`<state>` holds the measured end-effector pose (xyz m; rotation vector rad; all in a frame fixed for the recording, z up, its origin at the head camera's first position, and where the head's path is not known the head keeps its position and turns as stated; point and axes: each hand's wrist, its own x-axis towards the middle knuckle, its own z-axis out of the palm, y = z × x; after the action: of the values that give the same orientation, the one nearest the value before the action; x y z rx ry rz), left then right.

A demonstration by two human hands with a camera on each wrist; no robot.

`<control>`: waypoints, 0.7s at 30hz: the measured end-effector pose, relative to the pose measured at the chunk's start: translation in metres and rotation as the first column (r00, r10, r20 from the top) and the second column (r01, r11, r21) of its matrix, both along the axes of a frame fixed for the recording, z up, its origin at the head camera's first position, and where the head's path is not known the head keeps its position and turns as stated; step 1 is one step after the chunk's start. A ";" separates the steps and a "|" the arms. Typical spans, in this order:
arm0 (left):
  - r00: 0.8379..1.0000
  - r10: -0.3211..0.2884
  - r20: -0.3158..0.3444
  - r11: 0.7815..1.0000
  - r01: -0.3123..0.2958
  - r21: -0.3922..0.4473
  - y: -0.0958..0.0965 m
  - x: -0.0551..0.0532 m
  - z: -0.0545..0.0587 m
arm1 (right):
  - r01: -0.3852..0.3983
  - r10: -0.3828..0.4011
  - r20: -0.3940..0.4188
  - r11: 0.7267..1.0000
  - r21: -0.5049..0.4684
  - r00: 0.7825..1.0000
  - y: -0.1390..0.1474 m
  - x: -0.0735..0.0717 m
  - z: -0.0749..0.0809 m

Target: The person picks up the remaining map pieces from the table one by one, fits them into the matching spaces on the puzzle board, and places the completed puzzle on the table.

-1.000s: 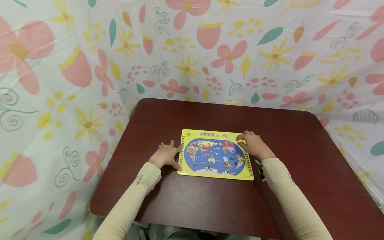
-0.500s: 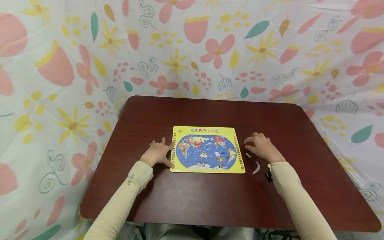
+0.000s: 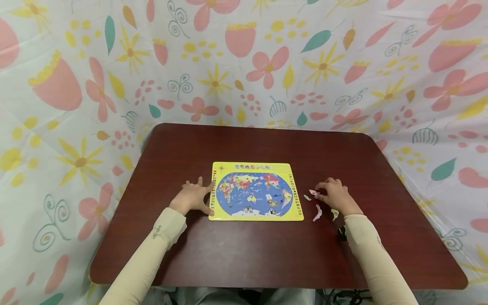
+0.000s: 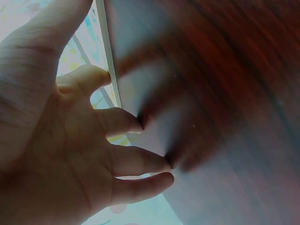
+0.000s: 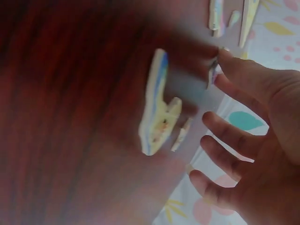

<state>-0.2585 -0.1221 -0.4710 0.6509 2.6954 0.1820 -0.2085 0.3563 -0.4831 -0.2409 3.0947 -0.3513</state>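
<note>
A yellow world map puzzle board (image 3: 249, 168) with a blue oval map lies flat on the table. My left hand (image 3: 191, 198) spreads its fingers at the board's left edge, with thumb and index finger touching it. In the left wrist view the left hand's (image 4: 79, 145) palm shows, with the fingers straight and apart. To the right of the board, my right hand (image 3: 337, 197) pinches a small pink puzzle piece (image 3: 313, 192) between thumb and index finger. Close by lie a pale green piece (image 3: 307, 198), a curved pinkish piece (image 3: 317, 212) and a yellowish piece (image 3: 334, 214).
The dark red-brown table (image 3: 244, 250) has rounded corners and stretches out on all sides of the board. Behind it and to the left hangs a floral cloth (image 3: 228, 84). Black cables (image 3: 350, 295) show below the front edge.
My right hand has left the board's right edge, moved right and now pinches the pink piece. More loose pieces have come into sight. The left hand stays at the board; the head view has shifted.
</note>
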 end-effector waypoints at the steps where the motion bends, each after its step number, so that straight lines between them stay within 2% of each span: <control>1: 1.000 0.001 0.001 1.000 -0.001 0.002 -0.001 0.001 -0.001 | -0.001 0.001 -0.007 1.000 -0.008 1.000 -0.001 0.000 -0.001; 8: 1.000 0.000 -0.018 1.000 0.000 0.023 -0.005 0.002 -0.001 | -0.030 0.030 -0.059 1.000 0.004 0.998 -0.005 -0.003 0.001; 15: 0.999 -0.028 -0.020 1.000 0.028 -0.002 -0.004 0.001 0.000 | -0.084 0.092 -0.114 0.994 0.071 0.989 -0.007 -0.003 -0.002; 21: 1.000 -0.023 -0.010 1.000 0.023 -0.012 -0.002 -0.001 0.000 | -0.107 0.118 -0.161 0.991 0.080 0.980 -0.009 -0.003 -0.003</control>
<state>-0.2595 -0.1237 -0.4707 0.6802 2.6958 0.1567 -0.2116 0.3476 -0.4864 -0.4643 3.2287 -0.2287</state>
